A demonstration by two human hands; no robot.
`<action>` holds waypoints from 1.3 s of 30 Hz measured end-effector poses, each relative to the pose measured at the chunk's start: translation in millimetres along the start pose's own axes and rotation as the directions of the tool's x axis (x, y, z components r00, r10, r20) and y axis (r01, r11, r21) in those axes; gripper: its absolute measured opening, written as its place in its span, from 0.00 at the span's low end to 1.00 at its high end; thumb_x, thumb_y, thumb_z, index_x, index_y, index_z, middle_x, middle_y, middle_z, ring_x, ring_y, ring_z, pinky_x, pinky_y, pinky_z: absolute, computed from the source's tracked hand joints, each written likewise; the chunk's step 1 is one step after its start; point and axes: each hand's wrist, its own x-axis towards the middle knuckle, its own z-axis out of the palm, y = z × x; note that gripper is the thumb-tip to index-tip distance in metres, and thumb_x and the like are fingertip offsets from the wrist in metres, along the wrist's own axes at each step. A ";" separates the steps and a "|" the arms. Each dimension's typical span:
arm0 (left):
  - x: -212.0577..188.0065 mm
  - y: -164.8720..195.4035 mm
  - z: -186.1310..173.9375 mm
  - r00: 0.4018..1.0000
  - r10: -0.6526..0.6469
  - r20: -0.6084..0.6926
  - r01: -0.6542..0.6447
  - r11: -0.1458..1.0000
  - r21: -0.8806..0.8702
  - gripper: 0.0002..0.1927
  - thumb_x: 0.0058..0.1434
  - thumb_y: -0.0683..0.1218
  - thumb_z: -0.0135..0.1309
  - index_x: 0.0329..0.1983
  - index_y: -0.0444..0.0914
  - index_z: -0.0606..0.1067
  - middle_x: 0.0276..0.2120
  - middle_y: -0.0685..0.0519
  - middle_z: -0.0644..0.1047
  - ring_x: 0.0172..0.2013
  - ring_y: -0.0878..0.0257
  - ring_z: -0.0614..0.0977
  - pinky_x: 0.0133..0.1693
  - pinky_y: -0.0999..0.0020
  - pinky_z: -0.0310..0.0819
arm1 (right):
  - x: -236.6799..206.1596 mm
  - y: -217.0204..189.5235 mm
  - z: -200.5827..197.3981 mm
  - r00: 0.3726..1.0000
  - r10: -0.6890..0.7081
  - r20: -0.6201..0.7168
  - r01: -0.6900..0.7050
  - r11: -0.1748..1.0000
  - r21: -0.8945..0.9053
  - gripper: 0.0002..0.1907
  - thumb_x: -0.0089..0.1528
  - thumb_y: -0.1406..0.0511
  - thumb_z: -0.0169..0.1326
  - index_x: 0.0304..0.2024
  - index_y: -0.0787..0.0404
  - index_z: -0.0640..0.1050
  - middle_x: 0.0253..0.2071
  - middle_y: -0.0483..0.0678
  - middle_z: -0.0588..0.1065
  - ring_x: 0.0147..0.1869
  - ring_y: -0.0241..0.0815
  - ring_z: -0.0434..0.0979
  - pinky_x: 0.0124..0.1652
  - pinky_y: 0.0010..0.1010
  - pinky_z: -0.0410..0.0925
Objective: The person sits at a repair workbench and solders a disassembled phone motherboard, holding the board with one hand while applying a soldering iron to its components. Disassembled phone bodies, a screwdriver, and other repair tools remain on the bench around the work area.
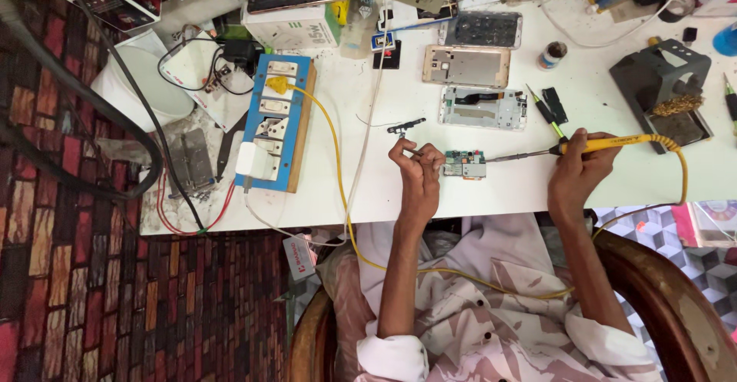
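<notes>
A small green circuit board (pixel 464 164) lies on the white table (pixel 476 190) in front of me. My right hand (pixel 577 168) grips a yellow-handled soldering iron (pixel 606 145) whose metal tip points left at the board's right edge. My left hand (pixel 415 168) is curled at the board's left side, pinching a thin tool or wire whose end reaches the board. The iron's yellow cord (pixel 680 173) loops off the table edge and across my lap.
Behind the board lie a white phone frame (pixel 482 108), a gold phone shell (pixel 465 66) and a dark phone back (pixel 480 29). A blue power strip (pixel 275 121) sits at left, a black iron stand (pixel 666 90) with brass wool at right. Small screwdrivers (pixel 546 112) and a little jar (pixel 551 54) are nearby.
</notes>
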 end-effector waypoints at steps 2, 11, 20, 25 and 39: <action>0.7 -0.2 -0.7 1.000 -0.006 0.014 0.006 1.000 -0.014 0.08 0.80 0.45 0.31 0.54 0.43 0.47 0.30 0.54 0.62 0.31 0.67 0.62 0.33 0.74 0.57 | -0.2 0.8 -0.8 0.999 0.030 0.021 -0.030 0.999 0.020 0.09 0.80 0.66 0.48 0.49 0.65 0.64 0.35 0.43 0.66 0.33 0.30 0.63 0.34 0.24 0.60; 0.8 1.9 -0.2 1.000 -0.013 -0.006 0.013 1.000 0.006 0.07 0.80 0.46 0.30 0.54 0.43 0.47 0.29 0.54 0.63 0.30 0.68 0.61 0.33 0.74 0.56 | -0.1 -2.0 -1.0 0.996 0.083 0.027 -0.085 0.995 0.056 0.09 0.79 0.65 0.48 0.49 0.63 0.64 0.34 0.43 0.65 0.32 0.29 0.63 0.32 0.23 0.60; 1.6 2.1 -1.4 1.000 -0.018 0.007 0.018 1.000 -0.009 0.07 0.80 0.45 0.30 0.54 0.43 0.47 0.29 0.54 0.64 0.30 0.68 0.60 0.33 0.74 0.56 | 0.9 0.6 -1.0 0.997 0.071 0.022 -0.072 0.996 0.053 0.09 0.80 0.65 0.49 0.50 0.64 0.64 0.35 0.43 0.66 0.32 0.30 0.63 0.33 0.23 0.60; 1.4 0.9 -1.0 1.000 -0.026 0.004 0.026 1.000 0.005 0.07 0.80 0.45 0.30 0.53 0.43 0.47 0.28 0.54 0.64 0.29 0.69 0.60 0.32 0.75 0.55 | -0.7 -0.4 -2.3 0.995 0.096 0.027 -0.097 0.993 0.062 0.09 0.79 0.65 0.48 0.49 0.63 0.63 0.35 0.44 0.66 0.32 0.29 0.64 0.33 0.23 0.61; -0.6 4.1 -0.3 0.999 -0.052 -0.014 0.052 0.999 -0.003 0.08 0.80 0.45 0.32 0.53 0.43 0.47 0.28 0.53 0.64 0.29 0.68 0.60 0.32 0.74 0.56 | -2.0 -8.2 -0.4 0.997 0.075 -0.001 -0.075 0.997 0.014 0.08 0.78 0.66 0.48 0.50 0.64 0.64 0.35 0.43 0.67 0.33 0.30 0.65 0.33 0.24 0.61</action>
